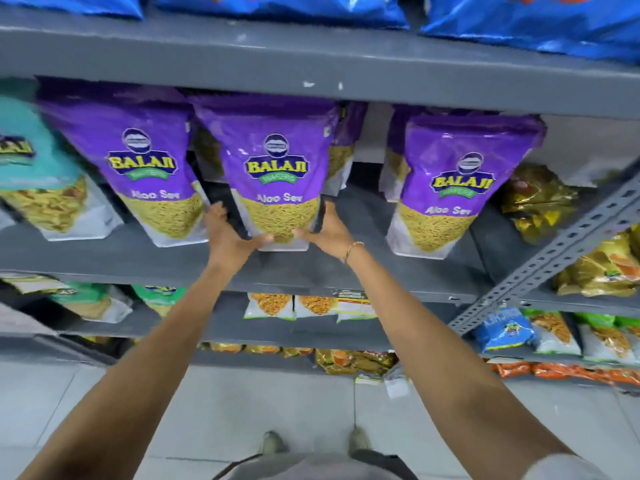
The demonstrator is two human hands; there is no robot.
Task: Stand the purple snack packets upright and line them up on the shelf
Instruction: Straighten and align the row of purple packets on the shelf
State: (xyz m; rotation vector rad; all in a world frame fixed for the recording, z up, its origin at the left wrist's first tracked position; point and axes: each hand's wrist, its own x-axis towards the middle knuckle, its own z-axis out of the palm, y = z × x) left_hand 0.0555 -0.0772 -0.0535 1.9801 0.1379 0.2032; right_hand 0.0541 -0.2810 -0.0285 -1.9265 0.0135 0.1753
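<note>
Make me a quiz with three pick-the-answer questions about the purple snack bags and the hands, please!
1. Where are the hands?
A. On the floor
B. At the bottom of the middle purple packet
C. On the blue bags

2. How many purple packets stand in the front row?
A. One
B. Three
C. Six

3. How is the middle packet standing?
A. Upright
B. Flat on its face
C. Upside down

Answers:
1 B: the left hand and right hand cup the base of the middle purple packet.
2 B: the left packet, the middle one and the right packet.
3 A: its logo reads right way up on the shelf.
</note>
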